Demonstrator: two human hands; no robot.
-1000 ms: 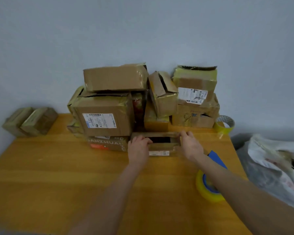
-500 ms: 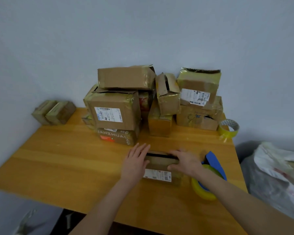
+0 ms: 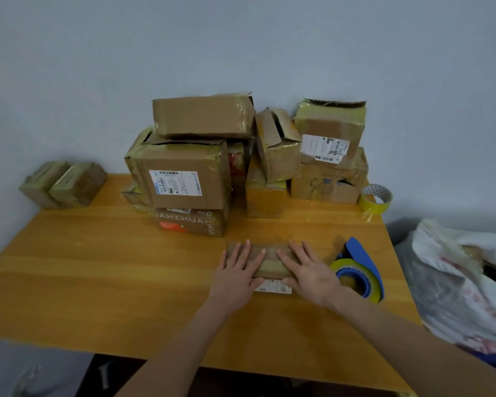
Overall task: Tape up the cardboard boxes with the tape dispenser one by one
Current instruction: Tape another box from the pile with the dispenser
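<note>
Left hand (image 3: pixel 236 272) and right hand (image 3: pixel 308 272) lay flat on small cardboard box (image 3: pixel 272 266) on desk (image 3: pixel 98 267), fingers straight, slightly apart. Tape dispenser (image 3: pixel 361 267) just right of it. Stacked boxes (image 3: pixel 189 179) and tape roll (image 3: pixel 376 198) behind.

Dim, even indoor light; soft shadows, slight blur, wide-angle bending at edges.

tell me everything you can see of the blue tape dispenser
The tape dispenser has a blue, plastic-looking frame holding a roll of yellowish tape. It rests unheld on the wooden table near its right edge, just right of the right hand, which lies flat on a small box. Whether hand and dispenser touch cannot be told.
</note>
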